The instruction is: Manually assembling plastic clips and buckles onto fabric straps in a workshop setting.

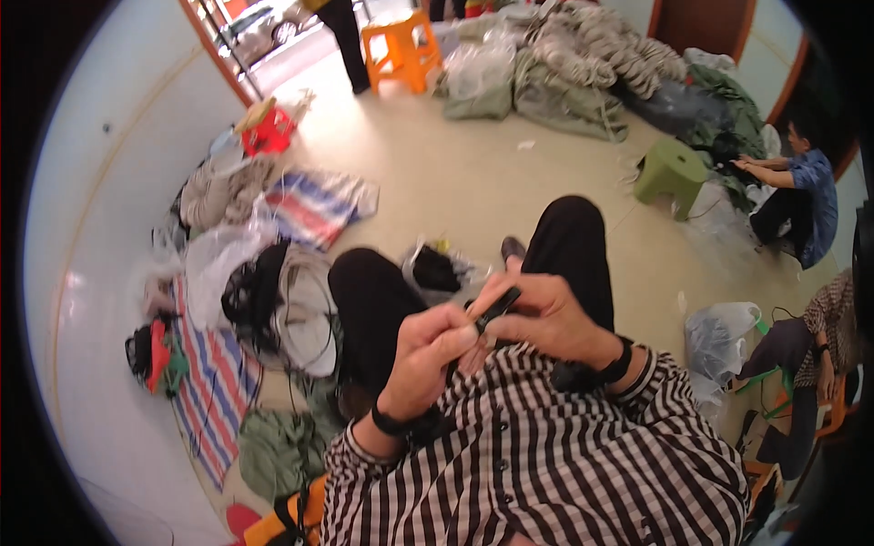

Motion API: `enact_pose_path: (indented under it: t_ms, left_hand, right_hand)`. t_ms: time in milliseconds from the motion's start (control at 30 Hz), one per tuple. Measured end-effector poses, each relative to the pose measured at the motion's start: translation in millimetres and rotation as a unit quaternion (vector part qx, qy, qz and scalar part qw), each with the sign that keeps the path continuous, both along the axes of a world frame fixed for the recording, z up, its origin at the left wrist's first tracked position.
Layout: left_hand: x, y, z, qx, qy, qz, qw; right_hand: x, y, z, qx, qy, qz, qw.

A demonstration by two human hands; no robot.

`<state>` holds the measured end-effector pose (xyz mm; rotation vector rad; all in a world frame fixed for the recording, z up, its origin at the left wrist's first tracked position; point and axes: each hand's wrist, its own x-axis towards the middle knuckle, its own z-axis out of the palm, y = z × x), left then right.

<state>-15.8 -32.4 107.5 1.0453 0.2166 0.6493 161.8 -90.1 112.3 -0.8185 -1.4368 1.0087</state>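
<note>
My left hand (pixel 428 350) and my right hand (pixel 537 314) meet above my lap, both closed on a small black oblong part (pixel 496 308). The left fingertips pinch its lower end; the right fingers wrap its upper end. A thin black cable seems to run down from it, mostly hidden by my hands. Both wrists wear black bands, and my sleeves are black-and-white striped. My legs in black trousers stretch out in front.
Coils of black and grey cable (pixel 287 305) lie on a striped mat (pixel 214 382) at my left. A green stool (pixel 672 171) and orange stool (pixel 399 50) stand farther off. Sacks are piled (pixel 583 64) at the back. Two seated people (pixel 801 196) work at the right.
</note>
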Motion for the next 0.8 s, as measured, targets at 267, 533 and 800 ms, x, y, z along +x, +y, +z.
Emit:
enact_pose_path:
  t_ms: [267,533,800]
  left_hand:
    - [4.4,5.9,-5.1,-0.028,0.000,-0.006,1.000]
    - [4.2,4.9,-6.8,-0.073,-0.037,-0.033,0.996]
    - [6.3,8.1,-20.5,-0.054,-0.004,-0.033,0.998]
  right_hand:
    - [2.0,5.1,-5.3,-0.024,0.022,0.013,0.999]
    - [-3.8,5.6,-7.0,0.006,0.032,-0.002,0.999]
    - [-0.4,9.2,-6.4,0.082,-0.175,-0.081,0.978]
